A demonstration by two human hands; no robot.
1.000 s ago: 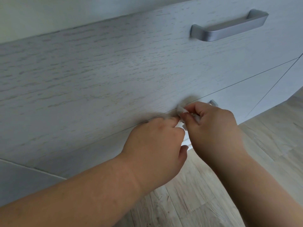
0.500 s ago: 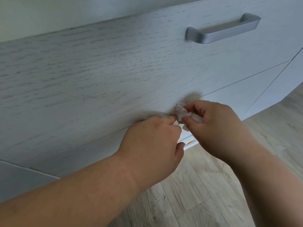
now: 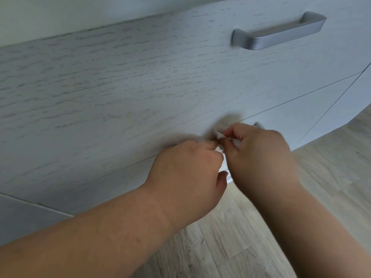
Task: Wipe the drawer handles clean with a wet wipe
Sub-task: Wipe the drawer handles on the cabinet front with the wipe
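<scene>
Soft daylight, slight motion blur, wide-angle curvature

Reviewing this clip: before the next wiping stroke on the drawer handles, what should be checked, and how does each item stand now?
1. Wet wipe in hand: ok, pinched between left hand and right hand.
2. Wipe touching lower handle: cannot tell, hands hide most of it.
3. Upper handle reachable: ok, nothing in front of it.
4. Upper handle clean: cannot tell.
5. Drawers closed: ok, the fronts look flush.
</scene>
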